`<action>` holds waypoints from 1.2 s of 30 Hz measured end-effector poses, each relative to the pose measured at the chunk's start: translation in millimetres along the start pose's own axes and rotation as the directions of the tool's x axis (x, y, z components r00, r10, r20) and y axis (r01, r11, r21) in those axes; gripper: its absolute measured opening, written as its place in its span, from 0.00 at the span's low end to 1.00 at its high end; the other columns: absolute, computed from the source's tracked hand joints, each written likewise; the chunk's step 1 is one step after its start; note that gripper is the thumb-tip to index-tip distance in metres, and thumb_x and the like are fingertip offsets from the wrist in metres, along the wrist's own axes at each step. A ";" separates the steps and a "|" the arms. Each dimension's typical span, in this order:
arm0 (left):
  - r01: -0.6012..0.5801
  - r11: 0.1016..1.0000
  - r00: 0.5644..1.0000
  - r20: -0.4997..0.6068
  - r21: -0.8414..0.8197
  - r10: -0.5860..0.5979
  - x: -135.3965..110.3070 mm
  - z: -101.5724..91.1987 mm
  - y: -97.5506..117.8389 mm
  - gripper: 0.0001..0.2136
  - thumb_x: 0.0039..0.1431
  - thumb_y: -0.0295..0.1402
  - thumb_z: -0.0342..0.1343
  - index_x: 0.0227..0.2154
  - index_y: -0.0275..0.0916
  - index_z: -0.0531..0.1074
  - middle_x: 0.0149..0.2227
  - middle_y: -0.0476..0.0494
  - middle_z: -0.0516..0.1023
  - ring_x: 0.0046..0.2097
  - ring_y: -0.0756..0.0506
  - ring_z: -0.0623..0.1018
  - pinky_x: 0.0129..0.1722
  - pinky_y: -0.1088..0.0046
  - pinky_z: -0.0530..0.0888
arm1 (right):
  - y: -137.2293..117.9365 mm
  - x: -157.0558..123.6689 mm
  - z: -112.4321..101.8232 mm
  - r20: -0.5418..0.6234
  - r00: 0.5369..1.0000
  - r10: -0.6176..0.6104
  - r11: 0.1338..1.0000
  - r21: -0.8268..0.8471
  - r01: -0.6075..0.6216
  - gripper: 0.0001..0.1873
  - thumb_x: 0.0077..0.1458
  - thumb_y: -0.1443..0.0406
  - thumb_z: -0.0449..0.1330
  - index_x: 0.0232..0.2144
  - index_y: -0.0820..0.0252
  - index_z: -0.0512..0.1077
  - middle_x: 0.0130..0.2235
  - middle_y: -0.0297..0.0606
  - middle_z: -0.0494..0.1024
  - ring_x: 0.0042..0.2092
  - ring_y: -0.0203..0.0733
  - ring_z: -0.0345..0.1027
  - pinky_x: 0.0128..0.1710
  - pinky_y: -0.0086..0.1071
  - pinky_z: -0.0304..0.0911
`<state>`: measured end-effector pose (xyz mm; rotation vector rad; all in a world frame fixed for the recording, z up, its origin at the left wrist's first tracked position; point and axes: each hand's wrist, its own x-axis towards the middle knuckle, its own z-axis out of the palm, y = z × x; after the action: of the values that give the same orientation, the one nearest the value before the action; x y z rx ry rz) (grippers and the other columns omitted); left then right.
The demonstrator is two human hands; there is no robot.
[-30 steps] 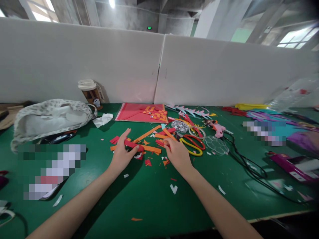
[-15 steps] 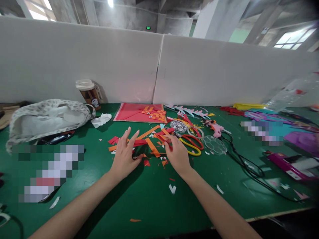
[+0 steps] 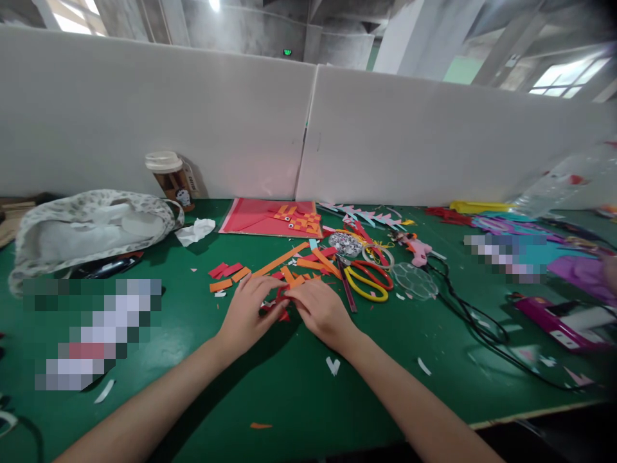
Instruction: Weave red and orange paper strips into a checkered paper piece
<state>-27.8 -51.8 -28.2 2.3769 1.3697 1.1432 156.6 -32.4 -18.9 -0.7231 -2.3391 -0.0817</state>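
My left hand and my right hand meet over the loose paper in the middle of the green table. Between their fingertips is some red paper, partly hidden by the fingers; both hands are closed on it. Just beyond the fingers lie orange paper strips and red paper pieces. Right of my right hand are scissors with yellow and orange handles, and a thin dark purple stick.
Behind the scraps lies a red sheet with woven orange-and-red paper fish. A lidded cup and patterned pouch stand left. Right are a pink glue gun, its black cable and a magenta device.
My right hand has moved left and down to meet my left hand, uncovering the scissors and purple stick. My left fingers have lowered and curled in around red paper.
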 end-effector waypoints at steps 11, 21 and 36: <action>0.001 0.999 0.999 -0.034 0.034 0.000 4.3 -7.8 -3.6 0.09 0.55 0.40 0.54 0.36 0.42 0.70 0.38 0.44 0.76 0.41 0.45 0.74 0.47 0.61 0.65 | 7.5 -2.3 -1.6 -0.060 0.980 0.190 0.981 0.044 -0.188 0.16 0.57 0.71 0.50 0.47 0.58 0.65 0.36 0.39 0.76 0.39 0.42 0.69 0.39 0.36 0.64; 0.143 0.987 0.990 -0.006 -0.079 -0.144 3.0 -1.6 -9.0 0.06 0.56 0.37 0.52 0.31 0.42 0.72 0.33 0.48 0.79 0.36 0.47 0.76 0.48 0.62 0.63 | 7.5 -3.3 -2.7 -0.008 0.953 0.304 0.945 0.126 -0.301 0.16 0.58 0.66 0.50 0.49 0.57 0.64 0.40 0.39 0.76 0.42 0.42 0.69 0.43 0.37 0.64; 0.486 0.695 0.840 0.063 -0.529 -0.540 9.6 -7.9 -9.9 0.13 0.51 0.43 0.55 0.25 0.37 0.70 0.26 0.49 0.73 0.29 0.50 0.71 0.30 0.77 0.68 | 3.3 5.3 -6.3 0.080 0.783 0.617 0.643 0.523 -0.560 0.13 0.43 0.59 0.64 0.32 0.57 0.71 0.35 0.37 0.78 0.38 0.43 0.72 0.40 0.36 0.67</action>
<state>-37.1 -40.3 -22.5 1.4367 1.3889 1.2591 158.8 -28.6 -11.2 -1.1186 -1.7715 0.7696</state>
